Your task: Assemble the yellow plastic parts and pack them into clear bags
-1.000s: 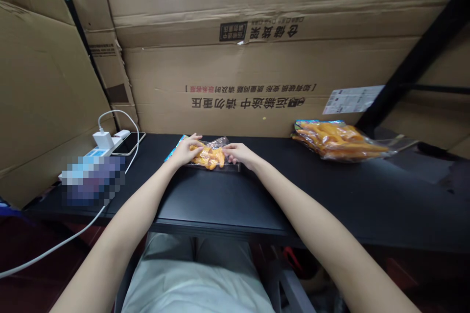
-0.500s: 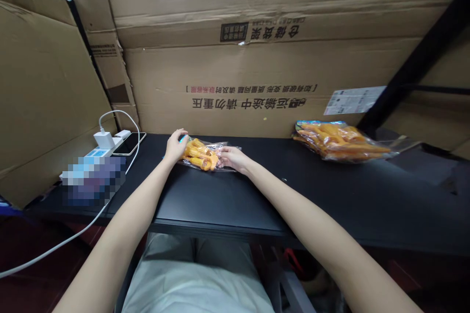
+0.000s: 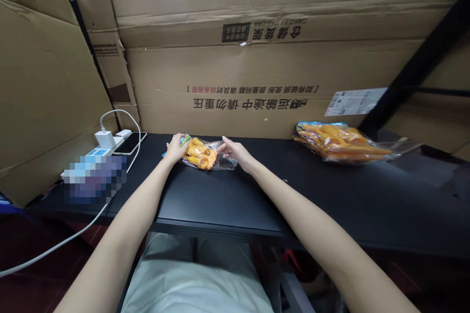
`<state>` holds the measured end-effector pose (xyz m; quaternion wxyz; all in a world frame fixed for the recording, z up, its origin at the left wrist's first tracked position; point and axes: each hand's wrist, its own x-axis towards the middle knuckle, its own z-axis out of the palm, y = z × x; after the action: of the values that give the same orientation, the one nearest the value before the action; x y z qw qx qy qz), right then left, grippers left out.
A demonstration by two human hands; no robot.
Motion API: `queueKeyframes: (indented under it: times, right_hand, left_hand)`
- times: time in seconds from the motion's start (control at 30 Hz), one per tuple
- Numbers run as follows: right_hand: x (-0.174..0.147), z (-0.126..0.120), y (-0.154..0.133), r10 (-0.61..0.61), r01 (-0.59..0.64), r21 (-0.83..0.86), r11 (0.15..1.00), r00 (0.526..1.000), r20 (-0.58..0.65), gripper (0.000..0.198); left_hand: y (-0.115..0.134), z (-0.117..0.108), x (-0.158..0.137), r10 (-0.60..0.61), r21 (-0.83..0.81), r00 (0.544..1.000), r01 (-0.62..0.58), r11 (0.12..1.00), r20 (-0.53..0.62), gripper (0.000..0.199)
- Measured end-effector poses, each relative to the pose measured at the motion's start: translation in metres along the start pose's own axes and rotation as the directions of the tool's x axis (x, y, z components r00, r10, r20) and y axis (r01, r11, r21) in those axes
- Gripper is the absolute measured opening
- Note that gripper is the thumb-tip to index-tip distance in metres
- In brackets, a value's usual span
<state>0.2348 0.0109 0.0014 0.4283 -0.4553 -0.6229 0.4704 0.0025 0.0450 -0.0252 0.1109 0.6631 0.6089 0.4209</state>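
Observation:
A clear plastic bag of orange pieces [image 3: 201,153], perhaps toys, lies flat on the black table. It has a blue-green card at its left end. My left hand [image 3: 175,148] grips that end, with its fingers curled over the card. At the bag's right end is my right hand [image 3: 236,151], its fingers apart and the index finger raised. The loose clear plastic lies beneath it, and I cannot tell whether the lower fingers touch it.
More bagged orange pieces [image 3: 334,142] lie at the right on the table [image 3: 220,200]. To the left are a phone [image 3: 131,143], a power strip [image 3: 96,152] with a white charger [image 3: 105,139] and cable, and a blurred-out object. Cardboard [image 3: 220,68] walls the back.
My right hand has loosened from the bag's right end, its index finger now lifted. My left hand has stayed at the card end, and more of the card shows.

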Motion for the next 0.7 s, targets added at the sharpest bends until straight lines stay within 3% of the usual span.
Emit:
queueKeyframes:
  times: [0.13,0.23,0.3,0.4,0.47,0.53,0.7]
  right_hand:
    - [-0.004,0.006,0.002,-0.08,0.106,-0.184,0.977,0.986,0.144,0.025]
    - [0.0,0.003,0.007,-0.085,0.11,-0.374,0.921,0.993,0.083,0.014]
    - [0.002,-0.005,0.01,-0.153,0.087,-0.612,0.786,0.987,-0.056,0.012]
    - [0.002,-0.018,0.011,-0.337,-0.001,-0.864,0.504,0.921,-0.198,0.013]
    - [0.0,-0.023,0.009,-0.414,-0.061,-0.912,0.405,0.877,-0.243,0.017]
    - [-0.002,-0.026,0.005,-0.431,-0.116,-0.921,0.372,0.857,-0.282,0.021]
    - [-0.002,-0.026,0.0,-0.253,-0.237,-0.902,0.36,0.906,-0.339,0.026]
  left_hand:
    - [0.001,-0.001,-0.001,-0.002,0.041,1.0,0.001,0.999,0.02,0.032]
    - [0.006,-0.005,-0.004,0.028,0.101,0.999,-0.032,0.994,0.045,0.036]
    - [0.012,-0.007,-0.008,0.071,0.138,0.996,-0.079,0.987,0.062,0.039]
    - [0.019,-0.008,-0.013,0.108,0.142,0.989,-0.122,0.982,0.101,0.038]
    - [0.021,-0.008,-0.014,0.1,0.121,0.986,-0.117,0.986,0.135,0.036]
    - [0.021,-0.008,-0.013,0.08,0.102,0.983,-0.098,0.99,0.165,0.035]
    - [0.018,-0.012,-0.008,0.027,0.052,0.991,-0.034,0.998,0.13,0.032]
